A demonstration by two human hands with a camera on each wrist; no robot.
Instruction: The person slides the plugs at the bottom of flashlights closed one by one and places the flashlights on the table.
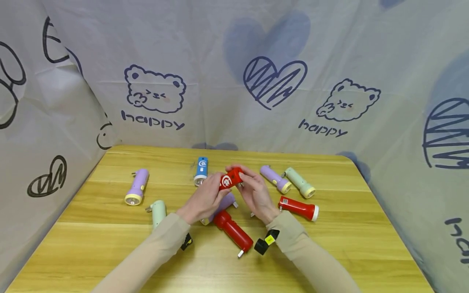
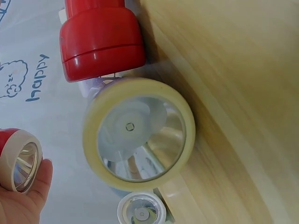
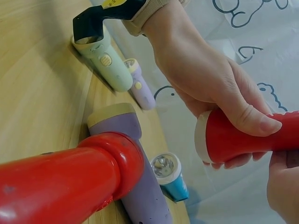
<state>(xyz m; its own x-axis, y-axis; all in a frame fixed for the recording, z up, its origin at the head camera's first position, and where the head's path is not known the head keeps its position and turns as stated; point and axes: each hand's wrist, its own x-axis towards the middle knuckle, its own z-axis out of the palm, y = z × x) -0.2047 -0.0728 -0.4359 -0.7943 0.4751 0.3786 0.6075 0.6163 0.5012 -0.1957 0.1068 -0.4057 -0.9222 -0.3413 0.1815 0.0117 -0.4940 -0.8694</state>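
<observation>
My left hand [image 1: 205, 199] grips a red flashlight [image 1: 228, 180] above the table; in the right wrist view its thumb lies along the red barrel [image 3: 245, 135], near the white rim. My right hand [image 1: 256, 197] pinches the tail end, where something metallic shows beside the fingers. The left wrist view shows the held flashlight's clear lens [image 2: 25, 165] facing the camera. Below the hands, a darker red flashlight [image 1: 236, 232] with a white tab sticking out lies against a purple flashlight [image 1: 227, 200], which the left hand partly hides.
On the left lie a purple flashlight [image 1: 138, 185] and a mint green one [image 1: 158, 212], partly behind the sleeve. A blue flashlight [image 1: 202, 169] lies at the back. To the right are purple [image 1: 272, 178], green [image 1: 298, 182] and red [image 1: 298, 207] flashlights. A printed cloth [image 1: 220, 101] hangs behind the wooden table.
</observation>
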